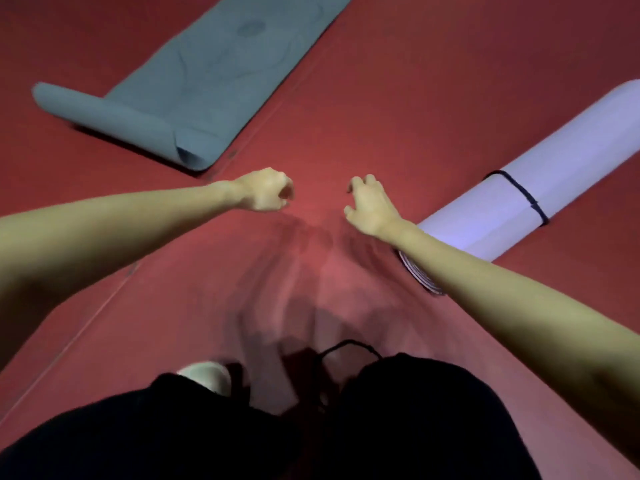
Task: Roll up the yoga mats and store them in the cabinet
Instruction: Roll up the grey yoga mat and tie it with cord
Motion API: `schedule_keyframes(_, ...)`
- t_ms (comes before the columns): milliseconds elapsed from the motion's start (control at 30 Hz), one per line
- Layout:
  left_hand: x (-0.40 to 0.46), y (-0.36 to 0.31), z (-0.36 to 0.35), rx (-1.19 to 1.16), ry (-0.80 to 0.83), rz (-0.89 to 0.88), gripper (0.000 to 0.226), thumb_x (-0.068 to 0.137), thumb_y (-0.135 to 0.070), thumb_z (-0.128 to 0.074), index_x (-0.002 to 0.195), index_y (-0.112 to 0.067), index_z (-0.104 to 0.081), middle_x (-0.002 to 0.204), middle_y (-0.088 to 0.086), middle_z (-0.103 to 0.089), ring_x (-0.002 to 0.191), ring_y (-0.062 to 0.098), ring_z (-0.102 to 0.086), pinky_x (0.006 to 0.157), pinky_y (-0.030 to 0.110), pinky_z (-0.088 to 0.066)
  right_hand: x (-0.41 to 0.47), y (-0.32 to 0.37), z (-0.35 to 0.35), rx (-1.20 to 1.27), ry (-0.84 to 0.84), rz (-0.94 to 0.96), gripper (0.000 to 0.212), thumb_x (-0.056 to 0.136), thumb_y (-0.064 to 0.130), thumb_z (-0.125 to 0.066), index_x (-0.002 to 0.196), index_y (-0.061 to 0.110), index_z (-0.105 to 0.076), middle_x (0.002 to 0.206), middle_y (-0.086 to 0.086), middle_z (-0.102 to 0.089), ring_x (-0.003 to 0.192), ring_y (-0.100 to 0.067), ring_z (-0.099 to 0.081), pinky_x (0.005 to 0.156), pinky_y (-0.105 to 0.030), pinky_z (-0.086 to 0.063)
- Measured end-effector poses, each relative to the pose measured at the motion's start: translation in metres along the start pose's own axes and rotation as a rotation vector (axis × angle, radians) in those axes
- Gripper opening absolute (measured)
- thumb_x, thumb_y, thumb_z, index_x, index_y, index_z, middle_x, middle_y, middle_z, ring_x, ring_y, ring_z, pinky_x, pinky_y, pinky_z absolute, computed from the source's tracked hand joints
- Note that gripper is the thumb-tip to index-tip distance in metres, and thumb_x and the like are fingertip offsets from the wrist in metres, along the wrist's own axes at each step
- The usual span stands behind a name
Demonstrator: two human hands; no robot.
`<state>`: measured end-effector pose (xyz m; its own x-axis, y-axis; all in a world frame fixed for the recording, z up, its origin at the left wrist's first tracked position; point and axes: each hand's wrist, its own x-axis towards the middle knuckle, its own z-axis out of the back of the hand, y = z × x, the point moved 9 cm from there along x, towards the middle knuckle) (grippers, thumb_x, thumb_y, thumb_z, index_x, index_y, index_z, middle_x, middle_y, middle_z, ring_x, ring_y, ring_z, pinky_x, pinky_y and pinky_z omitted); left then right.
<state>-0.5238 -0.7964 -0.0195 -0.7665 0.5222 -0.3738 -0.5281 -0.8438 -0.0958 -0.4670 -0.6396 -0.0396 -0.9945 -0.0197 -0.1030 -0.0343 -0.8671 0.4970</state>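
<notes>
Head view: grey mat [207, 74] print unreadable; lilac roll [540, 181] strapped.

Arms: two bare forearms, no sleeves, no watch or rings | Legs: black trousers [242, 434] | Foot: one pale shoe [204, 375] just above the trousers' left knee | Blur: motion-softened edges
</notes>
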Motion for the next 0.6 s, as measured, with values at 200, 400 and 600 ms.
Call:
schedule_keyframes(200,-0.017,0.094,0.028,0.146,0.007,0.136,0.024,0.089,-0.015,-0.056,0.110,-0.010,-0.068,0.109,0.011,-0.069,0.102,0.029,-0.063,0.084,0.033,-0.047,0.034,0.093,-0.034,-0.115,0.108,0.295,0.040,0.091,0.015,-0.054,0.126,0.000,-0.045,0.126,-0.021,-0.041,0.120,-0.039,-0.043,0.098,-0.046,-0.043)
schedule_keyframes(400,0.010,0.227,0.048,0.140,-0.125,0.261,0.048,0.087,-0.010,-0.058,0.133,-0.001,-0.048,0.132,0.026,-0.048,0.124,0.040,-0.046,0.103,0.044,-0.040,0.089,0.153,-0.069,-0.279,0.191,0.388,0.039,0.089,0.012,-0.053,0.125,-0.001,-0.043,0.125,-0.021,-0.041,0.117,-0.039,-0.045,0.089,-0.044,-0.044)
schedule_keyframes(600,0.028,0.322,0.045,0.152,-0.143,0.288,0.051,0.094,-0.025,-0.054,0.137,-0.002,-0.041,0.138,0.024,-0.039,0.129,0.040,-0.038,0.104,0.048,-0.034,0.152,0.204,-0.121,-0.267,0.256,0.256,0.041,0.091,0.014,-0.054,0.127,-0.002,-0.041,0.125,-0.020,-0.040,0.119,-0.038,-0.044,0.093,-0.044,-0.044)
